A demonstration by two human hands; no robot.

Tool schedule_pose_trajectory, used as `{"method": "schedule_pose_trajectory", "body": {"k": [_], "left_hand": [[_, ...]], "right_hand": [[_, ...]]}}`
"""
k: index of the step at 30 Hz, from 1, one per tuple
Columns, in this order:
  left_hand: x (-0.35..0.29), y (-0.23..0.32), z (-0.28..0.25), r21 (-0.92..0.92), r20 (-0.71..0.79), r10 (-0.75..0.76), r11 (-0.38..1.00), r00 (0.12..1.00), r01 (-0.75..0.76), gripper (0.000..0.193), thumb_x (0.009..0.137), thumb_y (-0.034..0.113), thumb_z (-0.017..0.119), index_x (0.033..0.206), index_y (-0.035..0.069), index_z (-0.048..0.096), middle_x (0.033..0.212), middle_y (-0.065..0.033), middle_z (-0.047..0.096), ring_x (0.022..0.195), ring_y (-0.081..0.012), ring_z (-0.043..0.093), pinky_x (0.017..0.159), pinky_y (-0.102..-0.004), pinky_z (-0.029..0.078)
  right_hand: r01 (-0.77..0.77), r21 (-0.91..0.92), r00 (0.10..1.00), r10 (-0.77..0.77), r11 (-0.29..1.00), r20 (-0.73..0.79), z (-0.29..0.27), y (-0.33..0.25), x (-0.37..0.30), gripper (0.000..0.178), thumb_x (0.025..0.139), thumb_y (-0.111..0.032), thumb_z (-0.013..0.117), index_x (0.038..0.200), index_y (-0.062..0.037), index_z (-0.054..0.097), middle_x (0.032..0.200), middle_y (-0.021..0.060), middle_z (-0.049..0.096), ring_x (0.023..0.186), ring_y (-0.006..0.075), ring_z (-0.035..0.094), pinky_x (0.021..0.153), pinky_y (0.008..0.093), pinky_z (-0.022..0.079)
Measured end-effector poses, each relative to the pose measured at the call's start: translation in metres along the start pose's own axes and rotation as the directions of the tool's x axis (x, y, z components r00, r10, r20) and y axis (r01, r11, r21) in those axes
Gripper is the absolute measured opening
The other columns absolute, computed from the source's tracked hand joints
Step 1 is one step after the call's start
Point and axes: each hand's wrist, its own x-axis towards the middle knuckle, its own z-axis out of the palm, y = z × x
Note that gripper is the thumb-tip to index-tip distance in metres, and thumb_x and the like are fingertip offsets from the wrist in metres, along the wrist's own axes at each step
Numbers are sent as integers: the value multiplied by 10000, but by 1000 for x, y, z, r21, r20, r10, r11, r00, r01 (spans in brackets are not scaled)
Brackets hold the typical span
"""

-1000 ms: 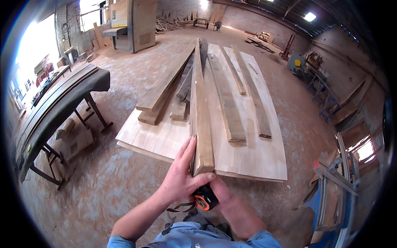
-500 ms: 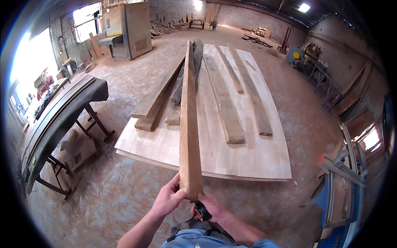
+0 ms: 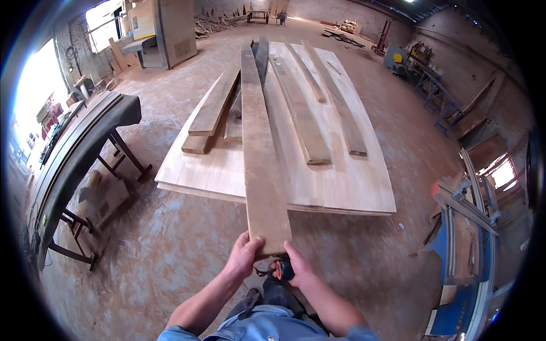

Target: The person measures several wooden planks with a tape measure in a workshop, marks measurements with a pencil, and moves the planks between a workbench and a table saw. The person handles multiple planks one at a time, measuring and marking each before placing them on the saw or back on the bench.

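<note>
A long wooden plank points away from me, its broad face up. Its far end lies over other boards on the stack of pale wood panels, and its near end reaches past the panels' front edge. My left hand is closed on the near left corner, thumb on top. My right hand grips the near right corner, with its lower fingers hidden. A black and orange tape measure sits against that palm, below the plank's end. To the left, a shorter board rests on others.
Several boards lie right of the plank, among them a thick one and a narrower one. A dark-covered trestle table stands left. Behind it is a large machine. A blue-based sliding-rail machine is at right.
The plank has turned from its narrow edge so that its broad face shows upward. My hands have moved apart to its two near corners. The view has shifted slightly.
</note>
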Motion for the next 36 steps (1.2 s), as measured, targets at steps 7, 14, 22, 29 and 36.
{"method": "schedule_pose_trajectory", "body": {"k": [7, 14, 22, 29, 36], "left_hand": [[-86, -76, 29, 188, 211, -270, 954, 939, 232, 320, 898, 179, 620, 1129, -19, 520, 952, -85, 633, 840, -158, 616, 773, -278, 515], [-45, -66, 31, 255, 227, -405, 903, 886, 347, 416, 920, 359, 594, 1149, 18, 525, 952, -77, 616, 843, -168, 601, 742, -313, 511], [43, -86, 67, 64, 98, -164, 985, 982, 159, 375, 924, 432, 560, 1019, 71, 519, 829, -30, 574, 771, -176, 601, 691, -329, 533], [49, -149, 87, -193, 65, -179, 963, 982, 188, 420, 878, 491, 589, 669, 155, 447, 542, 7, 375, 482, -138, 359, 445, -276, 313], [11, -161, 175, -191, 55, -87, 977, 995, 96, 566, 864, 484, 624, 1173, 17, 537, 979, -55, 637, 616, -101, 549, 531, -199, 455]], "right_hand": [[51, 44, 997, -49, 998, -53, -111, 58, -110, 483, 931, -451, 506, 1126, -9, 531, 751, 154, 619, 580, 233, 625, 500, 352, 542], [102, 0, 989, -102, 995, -104, -210, 102, -224, 485, 905, -384, 503, 1118, 51, 537, 812, 167, 638, 641, 237, 643, 524, 361, 540], [-169, -182, 957, 117, 969, -266, -364, 183, -329, 550, 939, -469, 429, 1170, 12, 565, 984, 192, 649, 849, 314, 633, 670, 426, 515], [-120, -199, 852, -3, 973, -524, -455, 229, -506, 317, 884, -311, 536, 983, -30, 643, 771, 95, 647, 629, 181, 628, 556, 311, 510], [48, -111, 662, -115, 993, -740, -531, 268, -649, 320, 875, -277, 585, 989, 13, 654, 867, 57, 654, 757, 126, 601, 691, 304, 501]]}}
